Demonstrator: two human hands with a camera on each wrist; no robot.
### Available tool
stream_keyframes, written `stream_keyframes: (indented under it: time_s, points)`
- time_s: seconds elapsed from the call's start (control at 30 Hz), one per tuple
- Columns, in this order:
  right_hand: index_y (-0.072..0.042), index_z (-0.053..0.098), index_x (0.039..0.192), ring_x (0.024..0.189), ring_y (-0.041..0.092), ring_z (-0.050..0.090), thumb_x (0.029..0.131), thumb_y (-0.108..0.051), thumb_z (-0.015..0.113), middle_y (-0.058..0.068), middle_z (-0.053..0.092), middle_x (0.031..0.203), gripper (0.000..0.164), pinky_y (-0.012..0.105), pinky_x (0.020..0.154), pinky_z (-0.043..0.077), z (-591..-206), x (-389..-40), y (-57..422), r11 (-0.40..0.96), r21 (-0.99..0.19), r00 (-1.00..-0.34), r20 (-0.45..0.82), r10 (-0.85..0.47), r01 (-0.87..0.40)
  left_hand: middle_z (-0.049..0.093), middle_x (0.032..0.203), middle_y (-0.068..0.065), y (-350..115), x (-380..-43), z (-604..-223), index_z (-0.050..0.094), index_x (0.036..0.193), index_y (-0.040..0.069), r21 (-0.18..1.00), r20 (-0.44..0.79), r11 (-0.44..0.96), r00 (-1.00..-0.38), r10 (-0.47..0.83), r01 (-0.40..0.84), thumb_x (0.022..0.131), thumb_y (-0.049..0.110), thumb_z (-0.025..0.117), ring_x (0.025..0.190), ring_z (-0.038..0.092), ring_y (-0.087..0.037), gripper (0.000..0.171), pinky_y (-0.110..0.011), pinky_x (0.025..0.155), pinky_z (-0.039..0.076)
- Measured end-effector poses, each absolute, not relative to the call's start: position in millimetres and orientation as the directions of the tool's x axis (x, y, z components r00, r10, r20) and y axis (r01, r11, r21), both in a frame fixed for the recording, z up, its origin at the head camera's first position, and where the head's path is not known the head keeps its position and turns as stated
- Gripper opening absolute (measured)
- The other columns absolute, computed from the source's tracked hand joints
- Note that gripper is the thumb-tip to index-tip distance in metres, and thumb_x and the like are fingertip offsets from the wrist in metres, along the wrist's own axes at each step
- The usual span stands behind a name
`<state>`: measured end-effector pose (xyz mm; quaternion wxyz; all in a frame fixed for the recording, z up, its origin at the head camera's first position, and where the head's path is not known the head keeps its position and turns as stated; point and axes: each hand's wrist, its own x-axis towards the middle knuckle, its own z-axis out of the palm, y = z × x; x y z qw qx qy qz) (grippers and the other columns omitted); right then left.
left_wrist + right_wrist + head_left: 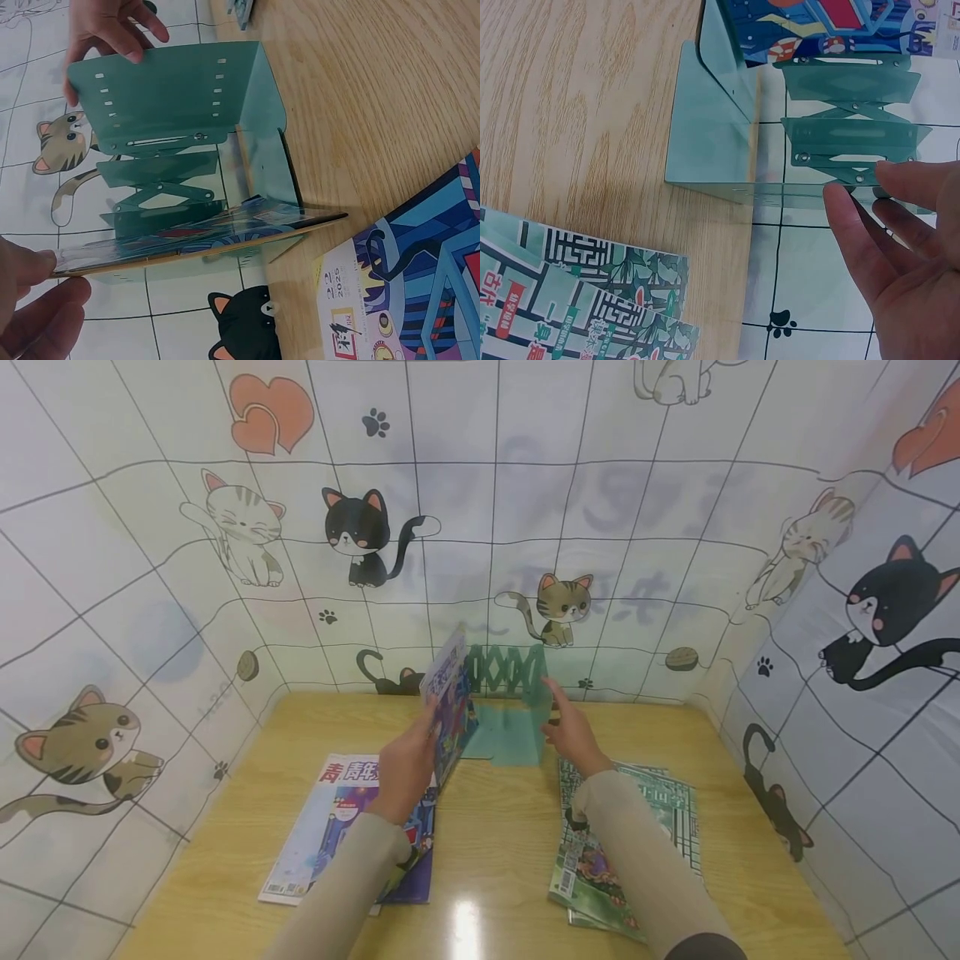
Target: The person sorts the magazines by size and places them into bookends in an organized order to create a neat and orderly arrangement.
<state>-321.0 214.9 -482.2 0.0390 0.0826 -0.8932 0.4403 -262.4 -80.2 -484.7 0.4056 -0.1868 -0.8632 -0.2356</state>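
A green metal expandable bookend [506, 731] with a crisscross back [165, 195] stands at the back of the table. My left hand [408, 764] pinches the edge of a colourful magazine [453, 710], held upright against the inside of the bookend's left panel. In the left wrist view, thumb and fingers [64, 300] lie on either side of that magazine [202, 244]. At the other end, my right hand [573, 735] grips the upper edge of the bookend's right panel [172, 90], thumb on the inner face and fingers around the outside [855, 232].
Overlapping magazines [307, 835] lie at the left of the wooden table [487, 852], partly under my left forearm. A stack of green-covered magazines [600, 877] lies at the right beneath my right forearm. Cat-patterned cloth walls [465, 510] enclose the back and sides.
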Motion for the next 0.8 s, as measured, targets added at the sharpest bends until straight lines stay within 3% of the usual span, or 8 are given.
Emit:
stream_keyframes:
  time_s: [0.2, 0.43, 0.8]
  points:
    - [-0.038, 0.017, 0.155, 0.103, 0.039, 0.062, 0.086, 0.010, 0.065, 0.026, 0.046, 0.136, 0.096, 0.033, 0.069, 0.057, -482, -321, 215, 0.605, -0.776, -0.984, 0.144, -0.109, -0.180, 0.064, 0.125, -0.013, -74, -269, -486, 0.039, 0.150, 0.015, 0.246, 0.763, 0.829, -0.627, 0.154, 0.503, 0.088, 0.002, 0.070, 0.048, 0.051, -0.016, 0.071, -0.028, 0.042, 0.041]
    - [-0.039, 0.018, 0.154, 0.105, 0.039, 0.062, 0.087, 0.010, 0.065, 0.025, 0.045, 0.136, 0.096, 0.034, 0.070, 0.057, -482, -321, 214, 0.602, -0.780, -0.985, 0.140, -0.099, -0.172, 0.060, 0.130, -0.013, -69, -274, -481, 0.039, 0.150, 0.014, 0.221, 0.753, 0.836, -0.633, 0.181, 0.502, 0.090, 0.001, 0.066, 0.061, 0.063, -0.020, 0.066, -0.031, 0.047, 0.048]
    - [-0.039, 0.018, 0.154, 0.104, 0.039, 0.063, 0.087, 0.011, 0.065, 0.026, 0.044, 0.137, 0.096, 0.033, 0.069, 0.057, -482, -320, 215, 0.593, -0.786, -0.985, 0.138, -0.104, -0.173, 0.067, 0.118, -0.013, -61, -283, -485, 0.041, 0.148, 0.013, 0.096, 0.729, 0.866, -0.627, 0.274, 0.491, 0.094, 0.002, 0.060, 0.067, 0.068, -0.023, 0.059, -0.033, 0.049, 0.051]
